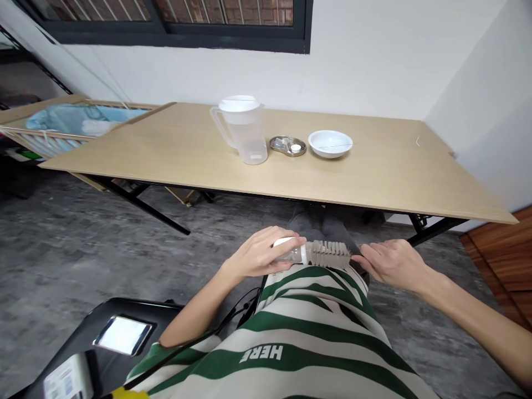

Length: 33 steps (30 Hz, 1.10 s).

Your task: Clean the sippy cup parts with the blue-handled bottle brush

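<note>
Above my lap, my left hand (264, 254) is wrapped round a clear baby bottle (294, 255) with a white ring at its mouth, lying on its side with the mouth to the right. A bottle brush (330, 254) with grey bristles lies in line with the mouth, much of its bristled head showing outside. Whether its tip is inside the bottle I cannot tell. My right hand (393, 264) is closed at the brush's right end, its fingers hiding the handle.
On the wooden table (195, 149) ahead stand a lidded plastic jug (247, 130), a metal kidney dish (274, 145) with small items, and a white bowl (330, 151). A phone (123, 334) lies on a black seat (120, 308) at lower left. A crib (54, 142) adjoins the table.
</note>
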Motion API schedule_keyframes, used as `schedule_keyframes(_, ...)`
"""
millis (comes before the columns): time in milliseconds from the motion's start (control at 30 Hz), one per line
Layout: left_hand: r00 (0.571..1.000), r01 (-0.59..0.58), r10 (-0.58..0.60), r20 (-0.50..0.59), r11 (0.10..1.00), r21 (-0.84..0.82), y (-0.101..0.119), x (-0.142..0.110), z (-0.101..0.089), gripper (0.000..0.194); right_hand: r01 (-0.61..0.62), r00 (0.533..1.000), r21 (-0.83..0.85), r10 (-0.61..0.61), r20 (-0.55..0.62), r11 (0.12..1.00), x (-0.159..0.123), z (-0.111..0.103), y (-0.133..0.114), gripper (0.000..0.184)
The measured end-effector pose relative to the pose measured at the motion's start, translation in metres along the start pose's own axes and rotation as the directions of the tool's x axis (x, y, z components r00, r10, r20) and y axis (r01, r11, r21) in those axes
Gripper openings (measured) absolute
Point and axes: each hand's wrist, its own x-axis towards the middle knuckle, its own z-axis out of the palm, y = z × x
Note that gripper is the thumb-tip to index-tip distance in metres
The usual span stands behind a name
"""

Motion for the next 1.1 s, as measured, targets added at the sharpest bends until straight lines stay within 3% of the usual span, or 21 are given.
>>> schedule_keyframes(233,0.994,0.109,-0.110,0.003,0.976,-0.186,0.004,0.003,-0.007,0.070,-0.004,1.000,-0.020,0.004,0.030,1.000,0.003,0.000,-0.001,0.046)
schedule_keyframes(500,0.951,0.292,-0.251,0.178,0.919,-0.263,0.006,0.000,-0.011,0.072,0.046,0.995,-0.045,-0.050,-0.084,0.998,-0.001,0.010,0.000,0.045)
schedule_keyframes(633,0.953,0.284,-0.243,0.181,0.925,-0.251,0.005,0.003,-0.009,0.069,0.041,0.995,-0.061,-0.047,-0.089,0.997,-0.001,0.010,0.002,0.045)
schedule_keyframes(967,0.996,0.089,-0.089,0.002,0.995,-0.050,0.004,0.012,-0.007,0.065,-0.002,0.995,-0.070,-0.005,-0.100,0.998,0.001,0.003,0.006,0.046)
schedule_keyframes(1033,0.996,0.087,-0.090,-0.025,0.992,-0.090,0.006,0.013,-0.007,0.067,0.010,0.993,-0.076,-0.018,-0.115,0.997,0.001,0.001,0.008,0.046)
schedule_keyframes(1100,0.987,0.155,-0.162,-0.021,0.968,-0.197,0.009,0.015,-0.009,0.068,0.031,0.990,-0.087,-0.042,-0.135,0.996,0.001,-0.002,0.009,0.045)
